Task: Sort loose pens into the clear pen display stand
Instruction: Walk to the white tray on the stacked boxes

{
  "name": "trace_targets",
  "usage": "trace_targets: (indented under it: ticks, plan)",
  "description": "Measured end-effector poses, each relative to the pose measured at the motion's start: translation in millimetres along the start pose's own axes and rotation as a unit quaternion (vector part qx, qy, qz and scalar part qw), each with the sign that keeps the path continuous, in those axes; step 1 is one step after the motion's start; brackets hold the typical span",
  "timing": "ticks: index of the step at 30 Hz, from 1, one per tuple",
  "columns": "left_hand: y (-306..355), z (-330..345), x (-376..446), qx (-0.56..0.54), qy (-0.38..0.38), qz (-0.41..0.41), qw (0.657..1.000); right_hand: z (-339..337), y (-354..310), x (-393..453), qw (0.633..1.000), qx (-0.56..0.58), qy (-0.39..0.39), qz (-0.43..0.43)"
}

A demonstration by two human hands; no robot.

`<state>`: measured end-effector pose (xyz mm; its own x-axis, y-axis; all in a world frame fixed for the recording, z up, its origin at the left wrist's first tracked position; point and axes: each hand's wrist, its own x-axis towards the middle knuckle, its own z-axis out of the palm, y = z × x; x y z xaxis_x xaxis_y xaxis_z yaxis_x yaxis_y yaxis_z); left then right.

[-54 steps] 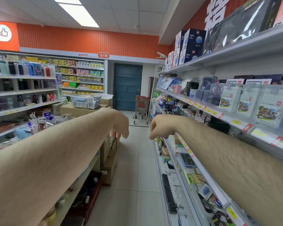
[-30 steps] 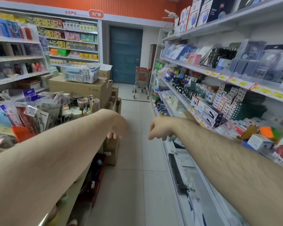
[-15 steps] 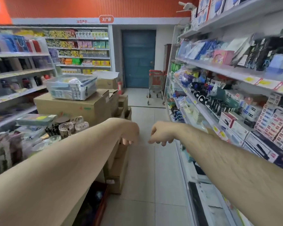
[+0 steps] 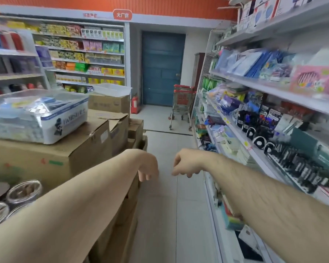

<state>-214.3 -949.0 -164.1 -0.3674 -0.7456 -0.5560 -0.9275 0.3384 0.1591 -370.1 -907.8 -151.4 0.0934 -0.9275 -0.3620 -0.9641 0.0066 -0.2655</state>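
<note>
Your left hand (image 4: pixel 148 168) and right hand (image 4: pixel 186 165) hang over the aisle floor (image 4: pixel 165 202), fingers loosely curled, holding nothing.

head cam, faces forward down shop aisle floor (image 4: pixel 165 196) (slightly downward), both forearms close in foreground.

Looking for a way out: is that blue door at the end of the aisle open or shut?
Shut. The blue door sits flush in its frame, with no gap showing along either edge.
</note>
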Motion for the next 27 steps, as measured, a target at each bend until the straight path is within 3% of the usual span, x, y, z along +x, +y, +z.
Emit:
trace_targets:
  ticks: [10,19,24,27]
  plan:
    - [-18,-150,228,-0.018,0.021,0.004,1.0,-100,69,228,0.998,0.026,0.054,-0.008]
    - [-48,-269,413,-0.063,0.067,-0.077,0.993,-204,145,454,0.991,0.091,0.05,-0.086]
    - [-92,-338,489,-0.117,0.163,-0.135,0.97,-269,150,563,0.989,0.084,0.041,-0.114]
    - [-128,-365,523,-0.216,0.253,-0.177,0.926,-287,141,620,0.987,0.086,0.056,-0.127]
